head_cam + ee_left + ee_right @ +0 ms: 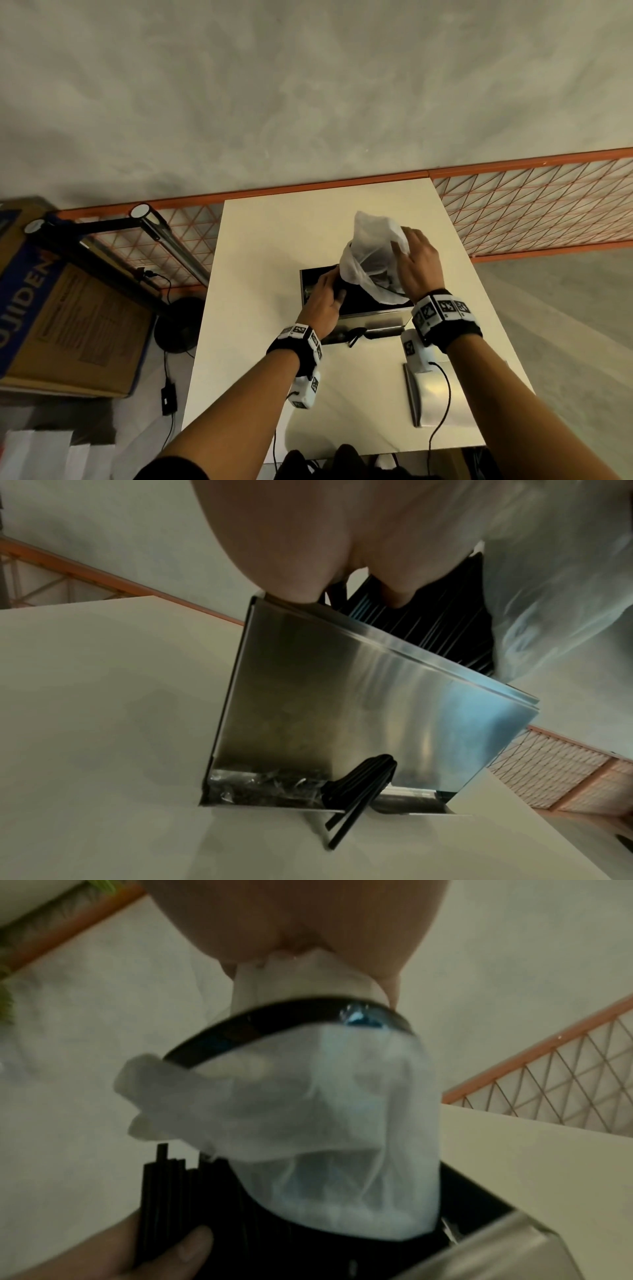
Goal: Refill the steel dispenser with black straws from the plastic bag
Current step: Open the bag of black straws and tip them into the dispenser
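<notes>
**Bag upended over the open dispenser**

In the middle of my head view the steel dispenser (359, 308) stands on the white table (260, 240) with its top open. My right hand (416, 263) pinches the closed end of the plastic bag (371, 253) and holds it mouth-down over the opening. Near the bottom of the right wrist view, the bag's mouth reaches down into the box.

My left hand (323, 301) is at the left end of the opening, fingers curled round a bundle of black straws (171, 1188) that stand up out of the bag. More straws poke from the tray slot at the dispenser's foot, low in the left wrist view.

A flat steel lid (442, 394) lies on the table at lower right.
</notes>
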`<state>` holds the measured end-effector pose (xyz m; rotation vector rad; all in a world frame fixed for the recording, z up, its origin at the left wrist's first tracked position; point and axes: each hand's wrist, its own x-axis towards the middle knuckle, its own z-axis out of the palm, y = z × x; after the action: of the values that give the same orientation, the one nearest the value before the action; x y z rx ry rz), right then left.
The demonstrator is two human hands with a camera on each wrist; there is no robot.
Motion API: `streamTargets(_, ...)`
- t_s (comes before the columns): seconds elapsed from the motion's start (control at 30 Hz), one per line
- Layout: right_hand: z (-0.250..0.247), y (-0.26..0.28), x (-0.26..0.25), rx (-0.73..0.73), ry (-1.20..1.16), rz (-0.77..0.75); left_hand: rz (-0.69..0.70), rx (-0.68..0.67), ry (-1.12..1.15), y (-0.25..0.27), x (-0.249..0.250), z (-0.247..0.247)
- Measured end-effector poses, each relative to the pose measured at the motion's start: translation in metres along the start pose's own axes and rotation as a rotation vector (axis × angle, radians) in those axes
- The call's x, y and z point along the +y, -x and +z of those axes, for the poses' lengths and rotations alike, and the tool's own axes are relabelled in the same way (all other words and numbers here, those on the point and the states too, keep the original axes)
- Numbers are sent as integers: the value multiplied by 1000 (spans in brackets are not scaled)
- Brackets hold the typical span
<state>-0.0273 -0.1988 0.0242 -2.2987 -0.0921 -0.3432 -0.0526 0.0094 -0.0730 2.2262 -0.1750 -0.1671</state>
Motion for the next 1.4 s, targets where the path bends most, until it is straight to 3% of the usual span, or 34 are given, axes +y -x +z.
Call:
streamTargets(0.1,-1,1,-3,76,-71,-15,11,-5,-16,1,1,1)
streamTargets(0.27,-2,3,-1,144,-149,84,25,-49,-54,1,2,0)
streamTargets(0.37,5,4,8,-104,-13,123,-7,-51,-102,2,1,2)
streamTargets(0.43,10,5,6,-300,69,237,-39,-39,-82,3,1,2)
streamTargets(0.5,12,5,2,-361,76,304,-49,-34,-68,3,1,3)
streamTargets(0.57,9,4,0,-295,25,280,-57,-34,-74,3,1,3)
streamTargets(0.73,-16,-4,-15,63,-163,228,-58,-33,-106,2,3,3)
streamTargets(0.83,-23,-9,-21,136,-232,232,-69,-40,-92,1,2,3)
streamTargets(0.9,-22,-9,-22,100,-243,267,-63,-39,-89,2,3,3)
streamTargets(1.07,2,7,-18,-220,-81,271,-115,-20,-54,2,3,3)
streamTargets(1.13,13,15,-21,-287,1,237,-88,-4,-42,-2,1,3)
streamTargets(1.4,18,13,-36,-342,-43,208,13,2,-13,-10,-8,9)
